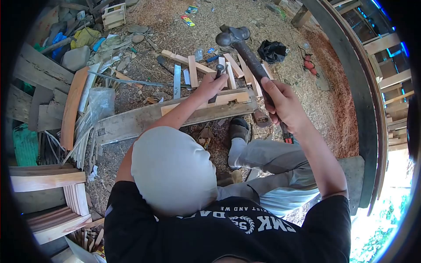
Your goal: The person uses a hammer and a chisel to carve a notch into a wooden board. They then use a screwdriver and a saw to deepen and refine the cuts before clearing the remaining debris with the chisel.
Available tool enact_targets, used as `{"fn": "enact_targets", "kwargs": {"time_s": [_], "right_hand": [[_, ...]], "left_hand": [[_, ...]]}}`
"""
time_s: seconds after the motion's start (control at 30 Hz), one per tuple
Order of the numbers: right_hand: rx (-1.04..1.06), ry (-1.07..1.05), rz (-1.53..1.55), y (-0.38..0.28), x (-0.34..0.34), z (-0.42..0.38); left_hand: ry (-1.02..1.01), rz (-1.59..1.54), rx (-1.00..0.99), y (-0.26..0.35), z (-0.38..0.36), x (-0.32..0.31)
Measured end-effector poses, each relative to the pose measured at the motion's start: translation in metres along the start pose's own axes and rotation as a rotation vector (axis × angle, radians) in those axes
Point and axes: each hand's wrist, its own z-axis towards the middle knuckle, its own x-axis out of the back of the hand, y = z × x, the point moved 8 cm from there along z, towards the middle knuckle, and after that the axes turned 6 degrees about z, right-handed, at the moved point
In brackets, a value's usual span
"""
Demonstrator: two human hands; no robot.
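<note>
Raised at the right, my right hand (pixel 284 104) is wrapped round the handle of a hammer (pixel 250 57), whose metal head points up and left. My left hand (pixel 213 85) grips an upright chisel (pixel 219 70) by its handle; its round top shows above my fingers. The chisel's lower end stands at a light wooden piece (pixel 231 97) with notches, which lies on a long grey board (pixel 201 114). The hammer head is apart from the chisel.
Beyond the board lie several cut wood pieces (pixel 193 71) and a pale blue metal strip (pixel 177 82). A black plastic bag (pixel 272 51) and a red power tool (pixel 309 65) are on the shavings. Stacked timber (pixel 48 181) stands at the left.
</note>
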Motion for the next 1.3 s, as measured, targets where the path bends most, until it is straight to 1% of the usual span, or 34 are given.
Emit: {"fn": "enact_targets", "kwargs": {"time_s": [0.07, 0.13, 0.27, 0.33, 0.37, 0.4, 0.47, 0.5, 0.53, 0.6, 0.63, 0.7, 0.73, 0.77, 0.8, 0.87, 0.93, 1.0, 1.07, 1.1, 1.13, 1.17, 1.2, 1.23, 1.27, 1.3], "right_hand": [[0.0, -0.007, 0.017, 0.005, -0.001, 0.001], [-0.018, 0.022, -0.031, 0.015, 0.001, 0.004], [-0.034, 0.009, -0.078, 0.038, -0.005, 0.01], [-0.108, -0.017, -0.115, 0.054, -0.01, 0.012], [-0.144, -0.016, -0.182, 0.058, -0.012, 0.011], [-0.137, -0.015, -0.186, 0.056, -0.012, 0.013], [-0.167, -0.052, -0.125, 0.057, -0.014, 0.014], [-0.163, -0.079, -0.025, 0.053, -0.015, 0.016], [-0.155, -0.074, -0.026, 0.047, -0.012, 0.016], [-0.074, 0.027, -0.049, 0.012, 0.002, 0.013], [0.002, 0.091, -0.034, -0.019, 0.005, 0.005], [0.286, 0.098, 0.032, -0.075, 0.017, 0.0], [0.403, 0.139, 0.086, -0.102, 0.021, -0.007], [0.463, 0.108, 0.18, -0.116, 0.025, -0.006], [0.527, 0.136, 0.277, -0.132, 0.023, -0.013], [0.639, 0.209, 0.211, -0.134, 0.025, -0.019], [0.522, 0.265, 0.0, -0.087, 0.02, -0.011], [0.031, 0.203, -0.173, -0.001, -0.001, -0.001], [-0.182, 0.03, -0.409, 0.051, -0.007, 0.002], [-0.18, 0.03, -0.41, 0.048, -0.002, 0.003], [-0.166, 0.003, -0.337, 0.042, 0.0, 0.004], [-0.165, -0.024, -0.256, 0.041, -0.001, 0.0], [-0.174, -0.028, -0.25, 0.038, -0.002, -0.002], [-0.124, -0.014, -0.165, 0.027, -0.001, -0.003], [-0.073, 0.003, -0.08, 0.014, 0.0, -0.005], [-0.058, 0.023, -0.097, 0.001, 0.003, -0.008]], "left_hand": [[0.0, 0.001, 0.006, 0.003, -0.002, -0.001], [-0.003, 0.004, 0.01, -0.003, 0.0, 0.001], [-0.014, -0.048, 0.008, -0.013, 0.003, 0.004], [-0.008, -0.046, 0.021, -0.007, 0.002, 0.001], [0.016, -0.055, -0.022, -0.001, 0.001, -0.001], [0.041, -0.063, -0.067, 0.004, 0.001, -0.001], [0.049, -0.077, -0.057, 0.003, 0.002, 0.001], [0.05, -0.02, -0.013, 0.0, 0.001, 0.003], [0.05, 0.038, 0.033, -0.003, 0.001, 0.003], [0.054, -0.002, 0.037, -0.001, 0.0, 0.003], [0.04, -0.002, 0.017, 0.002, 0.0, 0.002], [0.026, -0.006, 0.003, 0.001, -0.002, 0.0], [0.013, -0.02, 0.016, -0.001, -0.001, 0.0], [0.001, -0.032, 0.025, -0.001, -0.001, 0.001], [0.0, -0.032, 0.023, -0.002, 0.0, 0.002], [-0.004, -0.011, 0.0, -0.004, 0.001, 0.003], [0.008, -0.012, -0.003, -0.009, 0.004, 0.006], [0.023, -0.012, 0.005, -0.017, 0.004, 0.008], [0.112, 0.128, -0.077, -0.016, 0.005, 0.013], [0.141, 0.201, -0.086, -0.014, 0.004, 0.013], [0.149, 0.198, -0.081, -0.013, 0.005, 0.017], [0.1, 0.232, -0.064, -0.016, 0.002, 0.015], [0.048, 0.271, -0.054, -0.015, 0.0, 0.012], [0.041, 0.192, -0.043, -0.014, -0.001, 0.011], [0.037, 0.195, -0.038, -0.011, -0.002, 0.01], [0.001, 0.111, -0.022, -0.011, -0.001, 0.009]]}}
